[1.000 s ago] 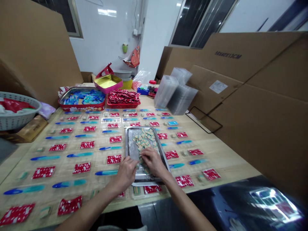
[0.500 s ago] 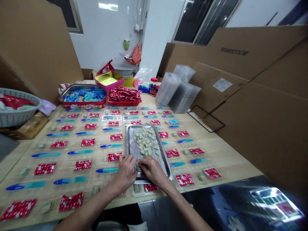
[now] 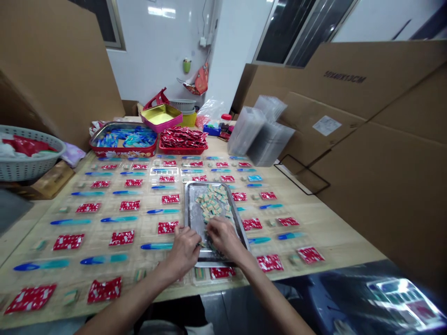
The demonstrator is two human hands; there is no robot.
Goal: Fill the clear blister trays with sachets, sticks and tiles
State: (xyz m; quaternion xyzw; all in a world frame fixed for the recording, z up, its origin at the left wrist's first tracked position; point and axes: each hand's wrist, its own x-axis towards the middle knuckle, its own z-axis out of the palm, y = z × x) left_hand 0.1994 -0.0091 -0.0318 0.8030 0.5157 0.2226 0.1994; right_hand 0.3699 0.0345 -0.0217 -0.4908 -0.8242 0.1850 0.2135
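A metal tray (image 3: 188, 209) lies on the table with many small striped beige-and-green blocks (image 3: 212, 200) heaped toward its far side. Over the tray's near left edge is my left hand (image 3: 186, 247), fingers closed on a small piece too small to name. My right hand (image 3: 223, 236) is inside the tray just below the blocks, its fingers curled together; whatever they hold is hidden. Around the tray, clear plastic blister trays hold red printed packets (image 3: 168, 227), blue pens (image 3: 157, 245) and small blocks.
At the back stand a tin of blue pens (image 3: 122, 151), a red basket of packets (image 3: 183, 150) and stacked clear plastic trays (image 3: 267, 139). A grey basket (image 3: 28, 167) is at the left; cardboard (image 3: 377, 153) walls the right side.
My right hand has moved away from my left hand, slightly up and right toward the blocks. My left hand has barely moved. The view has shifted slightly.
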